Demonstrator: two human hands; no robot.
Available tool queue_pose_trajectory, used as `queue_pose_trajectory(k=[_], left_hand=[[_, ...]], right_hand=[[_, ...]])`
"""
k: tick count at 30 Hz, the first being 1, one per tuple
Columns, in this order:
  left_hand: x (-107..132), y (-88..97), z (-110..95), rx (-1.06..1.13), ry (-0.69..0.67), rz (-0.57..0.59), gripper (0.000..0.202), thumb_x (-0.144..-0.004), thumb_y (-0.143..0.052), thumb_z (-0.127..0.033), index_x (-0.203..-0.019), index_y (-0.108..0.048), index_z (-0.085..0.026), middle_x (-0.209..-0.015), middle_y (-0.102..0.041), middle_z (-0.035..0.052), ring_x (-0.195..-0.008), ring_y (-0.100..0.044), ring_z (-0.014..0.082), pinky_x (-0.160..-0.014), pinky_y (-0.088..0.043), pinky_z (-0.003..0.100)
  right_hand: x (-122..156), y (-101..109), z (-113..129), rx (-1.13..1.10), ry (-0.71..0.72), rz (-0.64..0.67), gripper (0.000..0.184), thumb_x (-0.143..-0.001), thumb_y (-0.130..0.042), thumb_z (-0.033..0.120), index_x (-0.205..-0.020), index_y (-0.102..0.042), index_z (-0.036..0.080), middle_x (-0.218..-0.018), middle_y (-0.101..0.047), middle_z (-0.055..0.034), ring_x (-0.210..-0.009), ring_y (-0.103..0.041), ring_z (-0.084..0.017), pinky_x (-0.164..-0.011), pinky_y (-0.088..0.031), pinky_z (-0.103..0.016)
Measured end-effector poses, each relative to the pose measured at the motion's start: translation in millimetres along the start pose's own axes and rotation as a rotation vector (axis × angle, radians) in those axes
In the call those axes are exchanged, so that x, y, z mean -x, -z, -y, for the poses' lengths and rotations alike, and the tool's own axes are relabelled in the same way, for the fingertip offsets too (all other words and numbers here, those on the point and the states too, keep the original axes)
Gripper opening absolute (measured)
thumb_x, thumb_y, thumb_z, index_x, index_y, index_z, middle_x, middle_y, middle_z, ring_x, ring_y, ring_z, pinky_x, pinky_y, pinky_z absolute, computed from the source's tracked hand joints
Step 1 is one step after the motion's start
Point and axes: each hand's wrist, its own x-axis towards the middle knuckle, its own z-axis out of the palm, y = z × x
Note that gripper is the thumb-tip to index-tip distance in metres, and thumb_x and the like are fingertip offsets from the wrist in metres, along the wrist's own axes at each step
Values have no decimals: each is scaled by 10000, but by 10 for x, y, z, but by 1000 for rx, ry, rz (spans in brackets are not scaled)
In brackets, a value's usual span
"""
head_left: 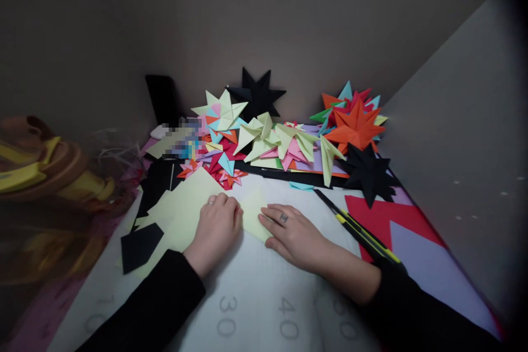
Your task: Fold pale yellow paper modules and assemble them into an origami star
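Note:
My left hand (218, 225) rests with its fingers curled and pressed down on the left edge of a small pale yellow-green folded paper (252, 219), partly over a larger pale green sheet (185, 210). My right hand (292, 232) lies on the same small paper from the right, fingers stretched flat and pointing left. Both sleeves are black. The paper sits on a white mat (256, 291) printed with the numbers 30 and 40.
A heap of folded paper stars (264, 137) in many colours fills the back, with black stars (256, 94) and an orange star (355, 126). A black and yellow utility knife (358, 228) lies at right on red paper (383, 220). Black paper scraps (140, 245) lie at left.

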Motion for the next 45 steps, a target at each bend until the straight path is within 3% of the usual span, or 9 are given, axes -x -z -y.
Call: queue_pose_trajectory(k=[13,18,21,23,25,28,34,41,45], left_hand=[[-7,-15,3,-66,0,-25,265,-911,-345,-271,-850,-576,-158,-867,-547,90,-843,-493,240,-707,-376,357],[20,26,-11,-102,9,-68,262,-910,-348,-247,-889,-592,-152,-915,-578,110,-902,-515,259,-758,-401,387],[165,35,-97,-73,-168,-84,294,-904,-357,-207,-1088,-581,-161,-1165,-574,126,-1137,-467,269,-914,-374,417],[305,8,-173,-47,-367,-2,387,-907,-376,-260,-1265,-487,-164,-1349,-483,110,-1294,-353,254,-1017,-313,415],[431,-33,-226,-69,-461,134,540,-892,-410,-418,-1346,-404,-125,-1424,-399,136,-1343,-297,267,-1047,-293,420],[523,-67,-215,-148,-389,238,744,-832,-447,-568,-1371,-364,-63,-1446,-324,196,-1356,-260,314,-1055,-287,451],[483,-10,-41,-227,-200,154,738,-834,-451,-551,-1361,-380,-38,-1419,-342,239,-1340,-283,343,-1073,-248,491],[525,72,-162,-348,-38,64,857,-772,-505,-608,-1346,-388,19,-1411,-327,282,-1344,-237,393,-1085,-196,502],[626,-15,-326,-222,-355,118,797,-822,-427,-612,-1396,-333,-67,-1458,-294,191,-1373,-209,316,-1099,-193,478]], right_hand=[[-6,9,9,35,40,5,425,-829,-605,370,-1197,-585,160,-1224,-589,-150,-1141,-492,-299,-936,-417,-479],[-21,47,23,57,20,68,473,-794,-642,411,-1199,-592,173,-1252,-567,-149,-1153,-479,-317,-941,-406,-494],[-23,80,23,41,5,109,509,-791,-633,451,-1222,-575,188,-1270,-545,-152,-1178,-454,-316,-963,-382,-508],[-16,97,23,20,0,125,490,-794,-620,469,-1205,-587,204,-1281,-534,-144,-1207,-426,-311,-991,-352,-516],[-6,108,25,4,-11,136,503,-787,-618,489,-1204,-588,210,-1298,-519,-140,-1233,-397,-315,-1010,-327,-524],[3,130,25,-6,-25,167,635,-753,-626,546,-1280,-524,205,-1332,-486,-154,-1259,-366,-332,-1020,-304,-534],[-4,238,-44,-45,-26,261,794,-668,-637,652,-1330,-467,248,-1416,-379,-164,-1360,-164,-378,-1042,-204,-590],[11,256,-154,-107,6,291,556,-876,-388,587,-1353,-425,304,-1489,-267,-120,-1387,-50,-375,-1034,-165,-631],[15,235,-183,-152,-3,280,496,-914,-333,544,-1342,-438,317,-1496,-254,-108,-1392,-17,-365,-1043,-150,-629]])
